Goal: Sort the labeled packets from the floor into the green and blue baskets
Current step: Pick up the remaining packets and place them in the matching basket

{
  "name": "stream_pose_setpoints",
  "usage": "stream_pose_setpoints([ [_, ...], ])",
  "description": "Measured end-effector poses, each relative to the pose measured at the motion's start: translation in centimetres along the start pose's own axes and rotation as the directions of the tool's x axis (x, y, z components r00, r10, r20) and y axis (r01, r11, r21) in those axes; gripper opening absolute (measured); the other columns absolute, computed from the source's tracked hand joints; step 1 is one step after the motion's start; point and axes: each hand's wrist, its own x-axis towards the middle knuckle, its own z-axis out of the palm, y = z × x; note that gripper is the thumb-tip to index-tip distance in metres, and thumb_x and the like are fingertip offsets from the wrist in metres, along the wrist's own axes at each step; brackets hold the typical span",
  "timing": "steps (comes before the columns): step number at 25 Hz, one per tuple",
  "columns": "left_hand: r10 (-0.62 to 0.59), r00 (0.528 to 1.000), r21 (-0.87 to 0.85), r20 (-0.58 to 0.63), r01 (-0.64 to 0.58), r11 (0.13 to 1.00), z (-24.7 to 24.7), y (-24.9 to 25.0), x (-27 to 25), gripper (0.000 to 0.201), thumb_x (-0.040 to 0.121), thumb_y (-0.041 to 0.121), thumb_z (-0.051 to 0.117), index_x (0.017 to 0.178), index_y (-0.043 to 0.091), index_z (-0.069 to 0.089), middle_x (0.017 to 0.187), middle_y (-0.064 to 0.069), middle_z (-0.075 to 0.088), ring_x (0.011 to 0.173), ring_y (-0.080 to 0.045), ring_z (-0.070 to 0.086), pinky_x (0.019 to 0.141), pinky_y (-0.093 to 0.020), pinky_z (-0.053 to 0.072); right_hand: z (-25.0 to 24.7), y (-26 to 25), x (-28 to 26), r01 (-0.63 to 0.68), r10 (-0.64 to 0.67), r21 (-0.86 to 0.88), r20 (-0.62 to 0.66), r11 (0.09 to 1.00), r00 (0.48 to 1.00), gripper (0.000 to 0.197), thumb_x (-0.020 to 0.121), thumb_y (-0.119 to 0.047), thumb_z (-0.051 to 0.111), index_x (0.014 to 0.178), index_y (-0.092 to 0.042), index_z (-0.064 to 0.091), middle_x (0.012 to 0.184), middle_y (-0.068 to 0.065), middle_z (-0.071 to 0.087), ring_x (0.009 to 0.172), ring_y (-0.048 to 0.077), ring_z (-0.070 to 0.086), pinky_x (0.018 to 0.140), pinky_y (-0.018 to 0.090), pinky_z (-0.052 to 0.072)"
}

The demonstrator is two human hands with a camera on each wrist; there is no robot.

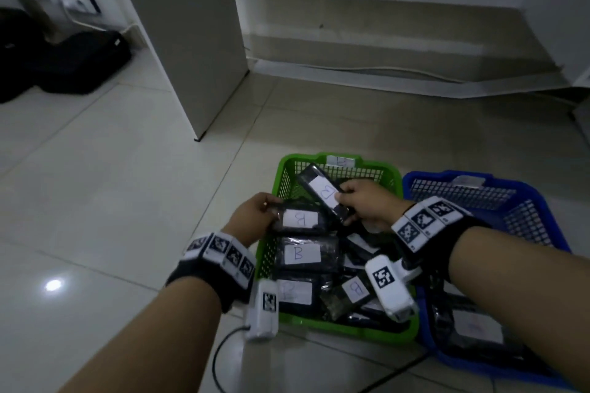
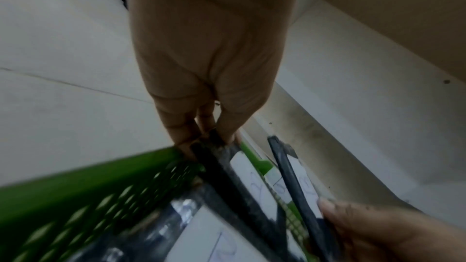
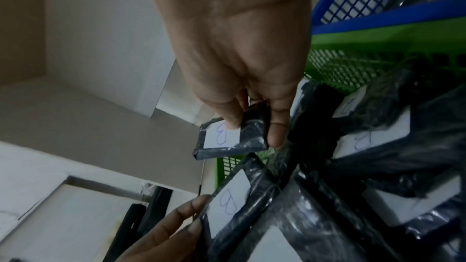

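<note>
A green basket (image 1: 335,161) on the tiled floor holds several black packets with white labels marked B. My left hand (image 1: 255,214) pinches the left end of one B packet (image 1: 300,219) over the basket's left side; the left wrist view shows its fingers (image 2: 224,127) on that packet's edge (image 2: 221,168). My right hand (image 1: 367,202) grips a second B packet (image 1: 325,193), tilted above the basket's far half; in the right wrist view its fingers (image 3: 274,127) curl round this packet (image 3: 227,138). The blue basket (image 1: 479,179) stands right of the green one, with packets at its near end.
A pale cabinet panel (image 1: 191,57) stands on the floor beyond the baskets to the left. A black bag (image 1: 73,64) lies at far left by a wall socket. A white cable (image 1: 383,68) runs along the wall base. A black cable (image 1: 220,357) trails over the near floor.
</note>
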Motion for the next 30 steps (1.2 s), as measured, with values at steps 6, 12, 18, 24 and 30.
stream_pose_setpoints([
  [6,0.054,0.962,0.069,-0.267,-0.036,0.997,1.5,-1.7,0.0,0.015,0.090,0.021,0.057,0.105,0.020,0.053,0.090,0.000,0.064,0.084,-0.019,0.060,0.072,-0.029,0.045,1.8,0.9,2.8,0.046,-0.061,-0.228,-0.058,0.972,0.996,0.013,0.096,-0.010,0.047,0.096,-0.012,0.060,0.078,0.007,0.062,0.060,0.024,0.059,0.058,0.037,0.052],
  [12,0.072,0.937,0.000,-0.341,-0.076,0.997,1.4,-1.7,0.8,0.011,0.092,0.017,0.052,0.092,0.027,0.056,0.093,0.004,0.069,0.086,-0.018,0.064,0.080,-0.035,0.052,2.0,1.8,4.0,0.083,-0.061,-0.428,0.065,0.900,0.996,0.022,0.092,-0.015,0.050,0.101,-0.012,0.070,0.105,0.012,0.066,0.104,0.031,0.062,0.089,0.035,0.050],
  [18,0.066,0.942,-0.022,-0.328,-0.078,0.997,1.4,-2.7,0.6,0.016,0.091,0.014,0.054,0.088,0.029,0.059,0.091,0.007,0.069,0.087,-0.019,0.065,0.084,-0.038,0.053,2.7,1.7,4.1,0.124,-0.092,-0.395,0.098,0.910,0.991,0.028,0.090,-0.027,0.062,0.105,-0.005,0.069,0.110,0.014,0.068,0.103,0.027,0.063,0.092,0.035,0.048],
  [24,0.058,0.948,-0.055,-0.311,-0.079,0.995,0.8,-2.8,0.2,0.016,0.091,0.008,0.052,0.093,0.020,0.062,0.091,0.002,0.067,0.082,-0.020,0.062,0.081,-0.036,0.052,3.0,1.3,5.8,-0.018,0.094,-0.389,0.179,0.921,0.979,0.027,0.074,-0.022,0.077,0.087,-0.001,0.067,0.085,0.014,0.067,0.077,0.025,0.064,0.075,0.038,0.054],
  [30,0.048,0.958,-0.131,-0.281,-0.088,0.987,1.0,-2.0,0.3,0.019,0.092,0.005,0.051,0.086,0.021,0.060,0.091,-0.005,0.066,0.079,-0.023,0.061,0.076,-0.039,0.053,1.4,0.4,5.9,0.100,-0.110,-0.404,-0.003,0.909,0.994,0.025,0.090,-0.010,0.056,0.113,-0.003,0.064,0.102,0.013,0.065,0.093,0.030,0.062,0.078,0.034,0.050],
])
